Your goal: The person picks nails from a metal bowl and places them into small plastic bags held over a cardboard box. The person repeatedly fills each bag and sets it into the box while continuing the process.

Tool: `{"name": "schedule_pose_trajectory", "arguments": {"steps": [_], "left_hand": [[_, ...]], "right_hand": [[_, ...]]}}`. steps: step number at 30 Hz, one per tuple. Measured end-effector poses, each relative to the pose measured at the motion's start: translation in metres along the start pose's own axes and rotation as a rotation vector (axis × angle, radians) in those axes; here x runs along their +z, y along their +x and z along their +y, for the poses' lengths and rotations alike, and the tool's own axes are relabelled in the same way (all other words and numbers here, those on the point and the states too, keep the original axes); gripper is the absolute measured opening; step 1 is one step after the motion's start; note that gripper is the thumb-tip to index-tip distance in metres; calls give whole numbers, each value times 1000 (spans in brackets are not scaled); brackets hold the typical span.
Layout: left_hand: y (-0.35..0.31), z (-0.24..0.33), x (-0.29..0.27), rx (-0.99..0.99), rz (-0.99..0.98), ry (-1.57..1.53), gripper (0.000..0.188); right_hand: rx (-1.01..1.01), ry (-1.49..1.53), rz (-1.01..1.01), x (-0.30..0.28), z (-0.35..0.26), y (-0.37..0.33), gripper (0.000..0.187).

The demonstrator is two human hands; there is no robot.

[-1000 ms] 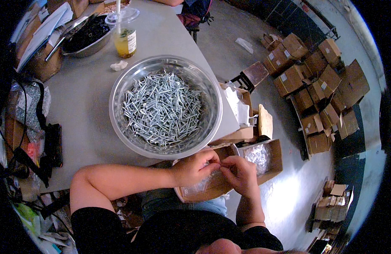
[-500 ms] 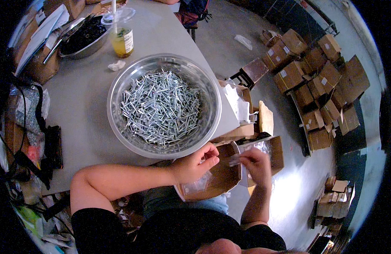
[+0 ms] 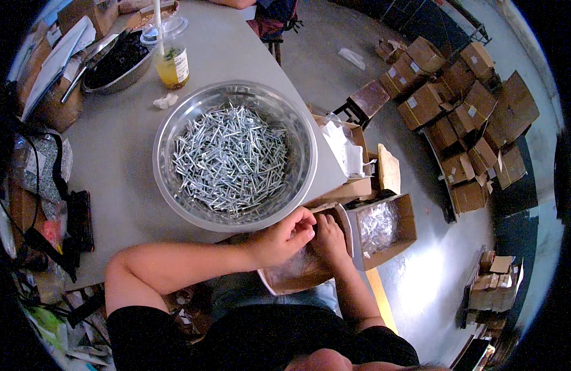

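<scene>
A round steel bowl (image 3: 234, 225) full of silver screws or nails (image 3: 231, 157) stands at the table's near edge. My left hand (image 3: 288, 237) is just below its rim, fingers curled and thumb against the forefinger; anything pinched there is too small to make out. Close beside it, my right hand (image 3: 330, 240) is lowered into an open cardboard box (image 3: 298, 285) in front of my lap. Its fingertips are hidden. Clear plastic bags (image 3: 291, 267) lie in this box, under the left wrist. Right of it, another carton (image 3: 401, 229) holds small clear packets (image 3: 378, 227).
On the table (image 3: 121, 204) stand a drink cup (image 3: 173, 67) with a straw and a dark-filled basin (image 3: 115, 68). A phone-like black object (image 3: 81, 219) lies left. A paper-filled carton (image 3: 353, 145), a stool (image 3: 367, 99) and stacked cartons (image 3: 458, 123) are on the right.
My right hand has moved left from over the right carton, where it pinched a clear plastic piece, down into the box beside my left hand. The left hand has barely moved.
</scene>
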State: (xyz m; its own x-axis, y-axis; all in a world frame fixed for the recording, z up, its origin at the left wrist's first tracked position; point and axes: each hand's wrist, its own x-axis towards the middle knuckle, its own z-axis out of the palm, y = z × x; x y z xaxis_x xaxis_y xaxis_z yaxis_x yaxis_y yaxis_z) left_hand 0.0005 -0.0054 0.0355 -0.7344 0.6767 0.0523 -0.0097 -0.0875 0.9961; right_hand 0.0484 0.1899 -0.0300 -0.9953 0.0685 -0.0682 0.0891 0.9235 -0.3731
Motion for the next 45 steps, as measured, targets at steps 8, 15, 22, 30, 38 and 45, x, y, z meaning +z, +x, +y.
{"name": "schedule_pose_trajectory", "arguments": {"steps": [8,15,22,30,38,45], "left_hand": [[-1,-5,1,76,35,183,30],[0,1,-4,126,-113,292,18],[0,-8,0,278,-9,292,17],[-1,-25,6,100,-68,295,16],[-2,-21,8,277,-259,415,20],[-4,-3,2,201,-264,333,20]], "right_hand": [[-59,280,-29,-33,-9,-2,19],[-50,529,-47,-77,-50,-19,33],[-144,551,-185,-116,-61,-1,36],[-512,276,-18,-161,-112,39,24],[-927,59,-286,-116,-183,98,15],[-886,-138,-274,-105,-197,97,8]]}}
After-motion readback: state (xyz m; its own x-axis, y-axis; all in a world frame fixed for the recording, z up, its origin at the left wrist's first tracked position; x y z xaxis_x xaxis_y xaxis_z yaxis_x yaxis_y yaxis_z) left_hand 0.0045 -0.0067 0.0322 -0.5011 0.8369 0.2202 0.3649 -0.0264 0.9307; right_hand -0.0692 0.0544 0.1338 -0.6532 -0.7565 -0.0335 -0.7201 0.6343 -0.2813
